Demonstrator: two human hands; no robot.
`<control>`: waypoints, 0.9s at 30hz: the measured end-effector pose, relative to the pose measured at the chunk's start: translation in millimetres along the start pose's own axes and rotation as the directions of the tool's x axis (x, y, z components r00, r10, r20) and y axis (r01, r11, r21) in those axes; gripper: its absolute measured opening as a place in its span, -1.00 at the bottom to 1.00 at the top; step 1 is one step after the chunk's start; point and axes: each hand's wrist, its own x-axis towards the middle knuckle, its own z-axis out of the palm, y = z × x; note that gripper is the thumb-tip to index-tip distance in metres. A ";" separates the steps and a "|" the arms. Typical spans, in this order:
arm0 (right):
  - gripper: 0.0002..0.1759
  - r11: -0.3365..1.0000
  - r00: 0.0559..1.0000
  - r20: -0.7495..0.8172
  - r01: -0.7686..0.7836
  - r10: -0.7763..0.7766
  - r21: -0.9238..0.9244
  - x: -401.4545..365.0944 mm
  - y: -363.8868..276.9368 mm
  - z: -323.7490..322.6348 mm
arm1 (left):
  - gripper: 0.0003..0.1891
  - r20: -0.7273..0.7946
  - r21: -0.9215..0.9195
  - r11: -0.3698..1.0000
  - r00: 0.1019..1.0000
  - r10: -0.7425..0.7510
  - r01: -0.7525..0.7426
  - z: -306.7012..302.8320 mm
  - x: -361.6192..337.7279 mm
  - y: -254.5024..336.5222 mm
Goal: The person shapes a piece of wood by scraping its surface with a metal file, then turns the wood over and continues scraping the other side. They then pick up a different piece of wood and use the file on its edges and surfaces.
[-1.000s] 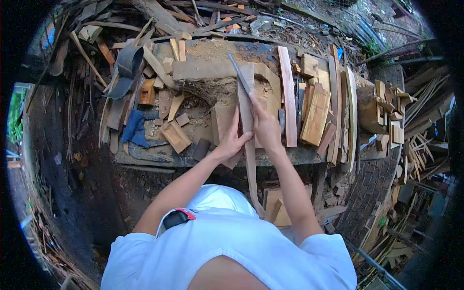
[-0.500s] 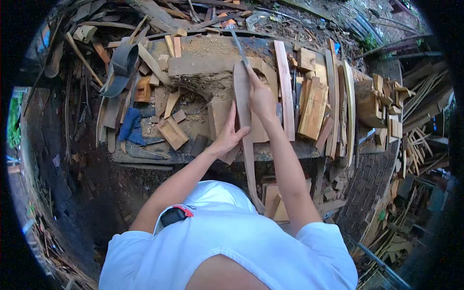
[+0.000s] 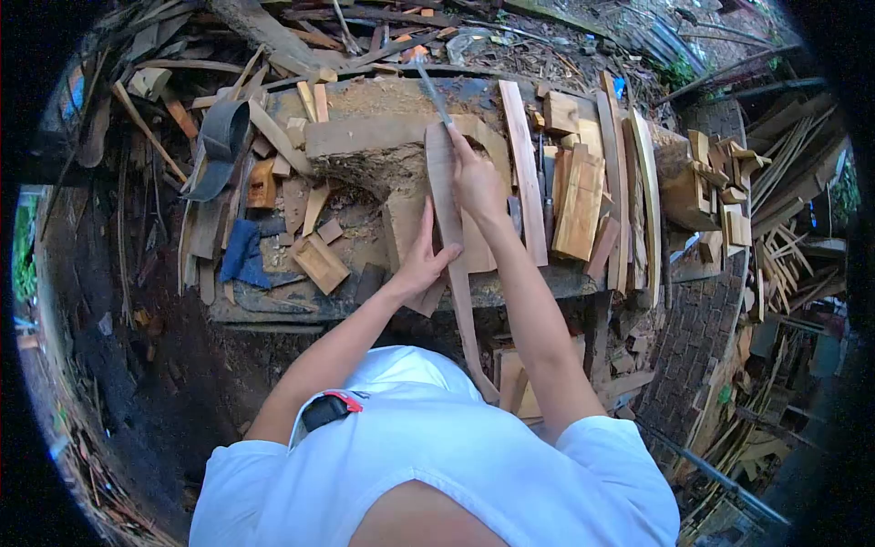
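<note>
A long, slightly curved wooden board (image 3: 444,196) stands tilted in front of me, running from the bench down toward my waist. My left hand (image 3: 422,264) grips its left edge, thumb across the near face. On the right side, my right hand (image 3: 480,187) is closed around the hidden handle of a long narrow knife-like blade (image 3: 433,91). That blade points away from me, close to the board's upper end. Behind the board lies a thick, rough-hollowed wood block (image 3: 374,141).
The workbench (image 3: 365,91) carries scattered offcuts, a blue cloth (image 3: 244,255), a bent dark strip (image 3: 219,150) and a squared wood block (image 3: 579,205). Long planks (image 3: 522,173) lie on the right. Stacked wood pieces (image 3: 697,187) stand beyond them. Scrap wood surrounds the bench.
The view has shifted slightly, so the bench appears a little further left. Both hands keep their grips, with the board and blade in nearly the same pose.
</note>
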 end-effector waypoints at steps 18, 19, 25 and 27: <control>-0.54 0.986 1.000 0.030 -0.005 0.000 0.169 -8.8 3.2 12.6 | 0.04 -0.006 -0.094 0.996 1.000 0.008 -0.008 -4.0 -2.6 -10.0; -0.54 0.983 1.000 0.016 -0.014 0.011 0.181 0.3 4.0 12.9 | 0.04 0.000 -0.045 0.999 1.000 -0.006 0.006 -7.1 -2.6 -11.1; -0.55 0.995 0.999 -0.032 -0.007 0.010 0.102 -8.2 3.8 13.7 | 0.04 0.002 0.065 0.998 1.000 -0.012 0.012 -6.8 0.6 -3.8; -0.55 0.987 0.997 0.041 -0.063 0.058 0.145 -26.9 6.6 16.5 | 0.05 0.005 -0.116 0.993 1.000 -0.015 0.015 -4.2 -1.0 -5.7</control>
